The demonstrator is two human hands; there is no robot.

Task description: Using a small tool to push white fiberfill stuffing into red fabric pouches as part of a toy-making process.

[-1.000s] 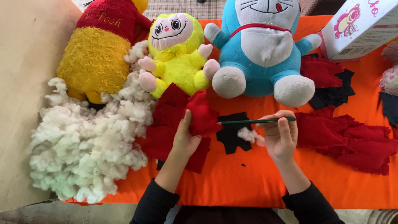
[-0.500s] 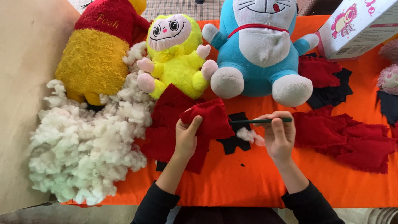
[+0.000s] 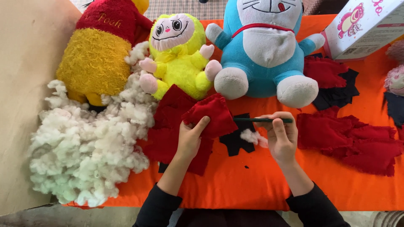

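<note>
My left hand [image 3: 190, 138] grips a small red fabric pouch [image 3: 210, 114] over the orange cloth [image 3: 252, 185]. My right hand [image 3: 281, 135] holds a thin dark green stick [image 3: 259, 120] pointing left, its tip at the pouch's opening. A wisp of white stuffing [image 3: 252, 136] sits by the right hand's fingers. Under the pouch lie more red fabric pieces [image 3: 168, 126] and a black felt piece [image 3: 235, 141].
A big heap of white stuffing [image 3: 88, 151] lies at the left. Three plush toys line the back: red-and-yellow [image 3: 99, 59], yellow [image 3: 179, 59], blue-and-white [image 3: 265, 50]. Stuffed red pieces [image 3: 353, 141] and black felt [image 3: 336, 94] lie at right, near a white box [image 3: 362, 27].
The red pouch has turned and settled lower in my left hand, and the stick's tip has come to its opening. My right hand stays in nearly the same place.
</note>
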